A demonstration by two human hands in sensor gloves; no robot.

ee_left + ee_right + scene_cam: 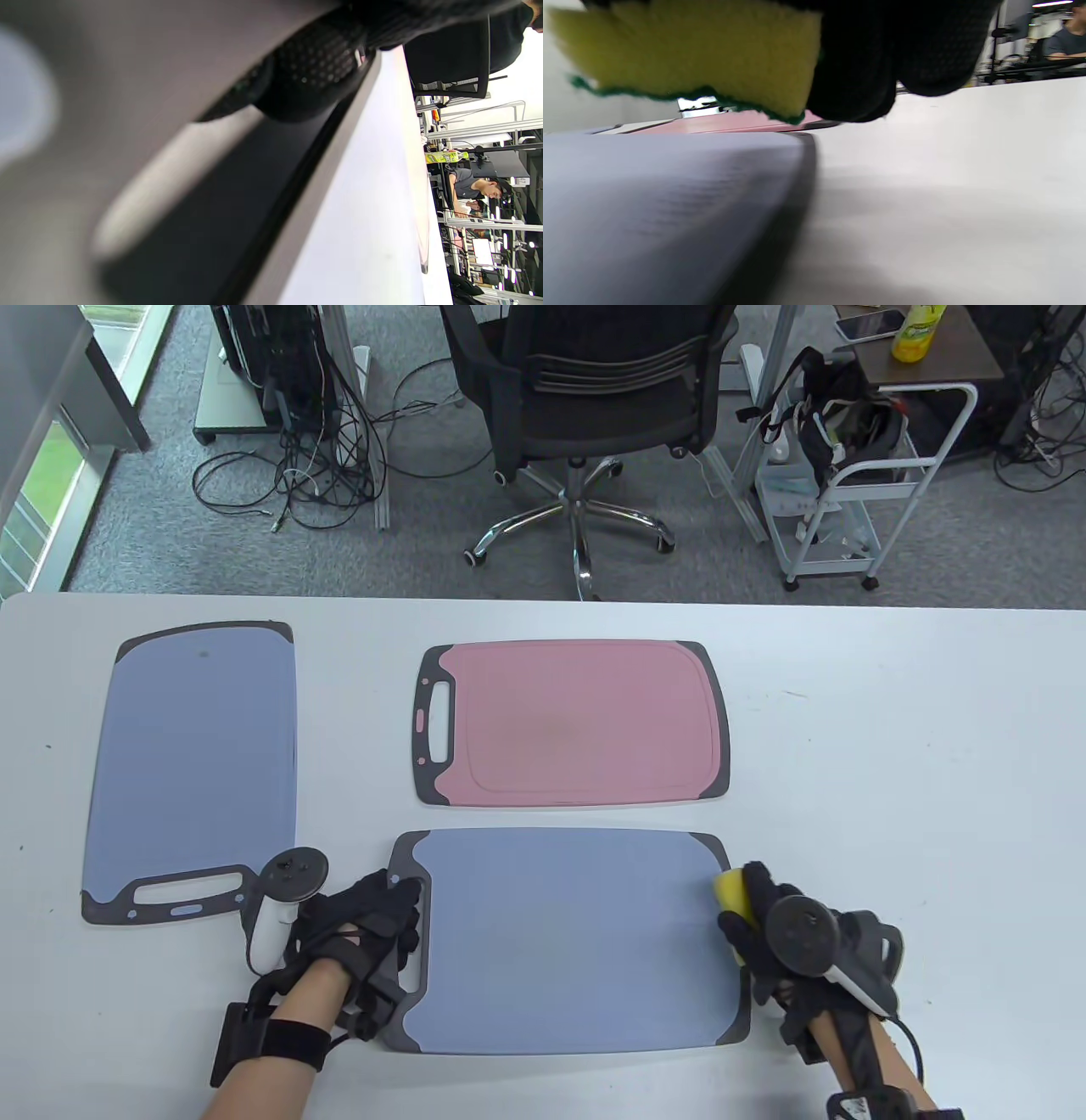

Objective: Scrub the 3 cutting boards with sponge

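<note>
we scrub the near board, sponge at its right edge

our right hand [768, 929] has its fingers curled round the yellow sponge [733, 894], which the right wrist view shows just above the near blue board [568, 937]. our left hand [373, 920] lies with fingers bent over that board's handle end, pinning it. the pink board [585, 721] lies behind it, the other blue board [199, 755] at far left, all on the white table [891, 780].

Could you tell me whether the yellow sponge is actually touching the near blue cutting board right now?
Apart. The right wrist view shows the sponge, gripped by the right hand, lifted above the blue cutting board, with the pink board visible through the gap beneath it.
</note>
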